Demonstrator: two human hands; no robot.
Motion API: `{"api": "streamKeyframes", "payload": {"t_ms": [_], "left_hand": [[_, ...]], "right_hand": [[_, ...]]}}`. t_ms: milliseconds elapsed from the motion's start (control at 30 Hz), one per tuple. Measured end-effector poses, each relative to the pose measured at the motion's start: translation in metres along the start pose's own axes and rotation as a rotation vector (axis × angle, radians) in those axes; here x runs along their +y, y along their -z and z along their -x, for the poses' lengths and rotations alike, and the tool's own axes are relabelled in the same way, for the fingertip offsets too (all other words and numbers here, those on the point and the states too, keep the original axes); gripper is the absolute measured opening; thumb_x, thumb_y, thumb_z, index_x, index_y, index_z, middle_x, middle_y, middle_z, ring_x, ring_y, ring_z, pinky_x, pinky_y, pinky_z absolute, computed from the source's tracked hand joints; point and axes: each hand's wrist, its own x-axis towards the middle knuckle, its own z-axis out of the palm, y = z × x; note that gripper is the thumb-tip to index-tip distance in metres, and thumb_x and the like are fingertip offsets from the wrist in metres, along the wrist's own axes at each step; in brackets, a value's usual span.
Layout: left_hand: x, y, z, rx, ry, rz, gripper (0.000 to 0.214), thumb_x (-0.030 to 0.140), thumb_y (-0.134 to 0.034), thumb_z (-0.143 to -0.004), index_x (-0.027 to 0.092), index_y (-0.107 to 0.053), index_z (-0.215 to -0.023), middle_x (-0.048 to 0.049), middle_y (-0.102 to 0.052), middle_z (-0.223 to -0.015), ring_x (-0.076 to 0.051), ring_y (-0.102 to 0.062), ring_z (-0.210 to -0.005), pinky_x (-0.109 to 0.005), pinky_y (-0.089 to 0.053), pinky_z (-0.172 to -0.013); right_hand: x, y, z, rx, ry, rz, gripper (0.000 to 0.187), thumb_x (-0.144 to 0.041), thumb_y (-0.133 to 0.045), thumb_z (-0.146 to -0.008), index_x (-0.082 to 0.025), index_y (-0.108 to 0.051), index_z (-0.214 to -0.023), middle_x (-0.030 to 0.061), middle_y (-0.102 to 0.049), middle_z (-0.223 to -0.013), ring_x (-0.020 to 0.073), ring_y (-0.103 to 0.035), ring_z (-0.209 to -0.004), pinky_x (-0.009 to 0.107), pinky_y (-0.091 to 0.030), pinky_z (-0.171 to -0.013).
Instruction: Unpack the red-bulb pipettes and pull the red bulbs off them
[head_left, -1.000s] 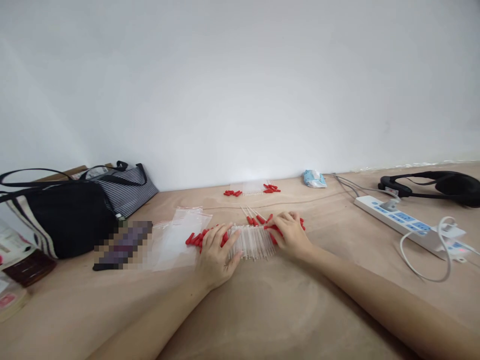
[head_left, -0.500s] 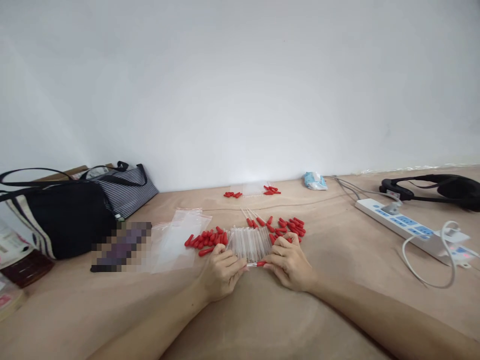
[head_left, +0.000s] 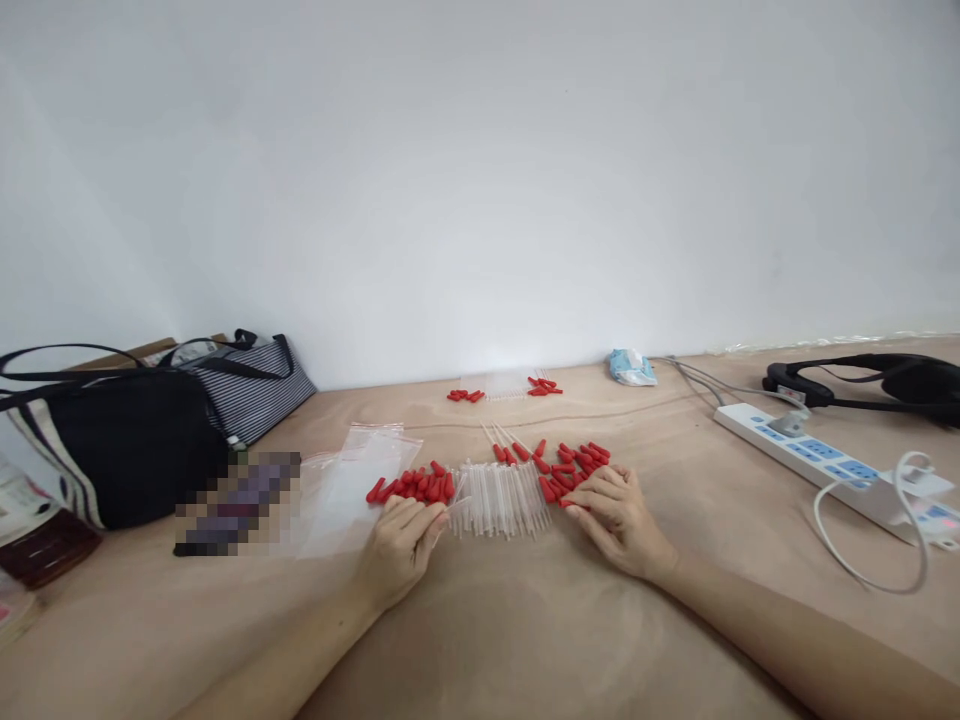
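Observation:
My left hand (head_left: 401, 545) is closed in a pinch on a thin clear dropper tube (head_left: 460, 502), whose end sticks out to the right. Just beside it lies a row of clear dropper tubes (head_left: 501, 498) side by side on the table. My right hand (head_left: 619, 520) has its fingers curled at the near edge of the right pile of red rubber bulbs (head_left: 581, 458); a red bulb (head_left: 568, 502) shows at its fingertips, partly hidden. Another pile of red bulbs (head_left: 420, 484) lies beyond my left hand. Behind the row, several red bulbs (head_left: 520, 452) have thin tubes pointing away.
Clear zip bags (head_left: 352, 490) lie left of the bulbs. More bulbs (head_left: 466, 396) and tubes (head_left: 506, 384) are near the wall. A white power strip (head_left: 795, 445) with cables and a black headset (head_left: 862, 380) stand right. Bags (head_left: 150, 440) and a blue-white packet (head_left: 631, 366) are also there.
My hands have moved apart from over the row's near end, where both gripped a clear tube with a red bulb. The left moved left, the right moved right to the bulb pile.

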Motion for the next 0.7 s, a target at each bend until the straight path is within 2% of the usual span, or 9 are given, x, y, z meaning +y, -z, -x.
{"api": "streamKeyframes", "payload": {"t_ms": [67,167,233,333,467,567,700], "left_hand": [[-0.003,-0.002,-0.001,-0.012,0.072,-0.037,0.024,0.019,-0.034,-0.089,0.016,-0.056,-0.099,-0.0024,-0.061,-0.069,-0.014,-0.054,-0.061,-0.028,-0.039,-0.063],[-0.002,-0.01,-0.01,0.0,0.152,-0.055,0.03,0.019,-0.031,-0.088,0.014,-0.049,-0.112,-0.0055,-0.063,-0.08,-0.016,-0.057,-0.069,-0.029,-0.042,-0.066],[0.0,-0.017,-0.017,0.02,0.174,-0.064,0.027,0.02,-0.033,-0.087,0.014,-0.049,-0.108,-0.0052,-0.064,-0.079,-0.017,-0.057,-0.068,-0.03,-0.043,-0.066],[0.001,-0.026,-0.024,0.011,0.148,-0.086,0.018,0.018,-0.035,-0.085,0.016,-0.051,-0.093,-0.0027,-0.063,-0.068,-0.017,-0.057,-0.062,-0.031,-0.042,-0.063],[0.001,-0.031,-0.025,-0.033,0.118,-0.089,0.016,0.019,-0.037,-0.083,0.017,-0.052,-0.079,-0.0016,-0.059,-0.061,-0.017,-0.057,-0.059,-0.032,-0.041,-0.063],[0.003,-0.029,-0.024,-0.052,0.111,-0.028,0.015,0.028,-0.044,-0.081,0.017,-0.054,-0.081,-0.0038,-0.061,-0.067,-0.018,-0.058,-0.064,-0.032,-0.041,-0.064],[0.007,-0.024,-0.024,-0.079,0.118,0.028,0.023,0.035,-0.05,-0.077,0.015,-0.056,-0.087,-0.0068,-0.063,-0.075,-0.02,-0.058,-0.068,-0.034,-0.043,-0.066]], "right_hand": [[0.008,-0.002,-0.002,0.033,-0.041,0.002,0.024,-0.026,-0.042,-0.085,-0.026,-0.062,-0.098,0.0033,-0.061,-0.083,0.0151,-0.053,-0.079,0.033,-0.03,-0.074],[0.018,-0.009,-0.018,0.097,-0.233,0.054,0.024,-0.03,-0.042,-0.084,-0.024,-0.059,-0.1,0.0037,-0.061,-0.084,0.0166,-0.054,-0.081,0.032,-0.029,-0.073],[0.024,-0.014,-0.033,0.098,-0.382,0.091,0.021,-0.036,-0.047,-0.081,-0.021,-0.057,-0.092,0.0025,-0.062,-0.08,0.0169,-0.054,-0.077,0.032,-0.028,-0.074],[0.032,-0.021,-0.054,0.025,-0.494,0.157,0.018,-0.038,-0.052,-0.076,-0.02,-0.055,-0.077,-0.0003,-0.062,-0.072,0.0166,-0.054,-0.074,0.032,-0.026,-0.074],[0.034,-0.025,-0.064,-0.083,-0.492,0.211,0.024,-0.044,-0.052,-0.075,-0.021,-0.057,-0.067,-0.0004,-0.063,-0.068,0.0175,-0.052,-0.075,0.033,-0.023,-0.073],[0.029,-0.024,-0.063,-0.117,-0.471,0.224,0.032,-0.048,-0.048,-0.077,-0.021,-0.059,-0.063,0.0016,-0.064,-0.072,0.0184,-0.05,-0.077,0.034,-0.023,-0.073],[0.019,-0.024,-0.065,-0.187,-0.473,0.242,0.031,-0.049,-0.051,-0.075,-0.023,-0.063,-0.064,0.0033,-0.063,-0.077,0.02,-0.05,-0.081,0.036,-0.024,-0.073]]}}
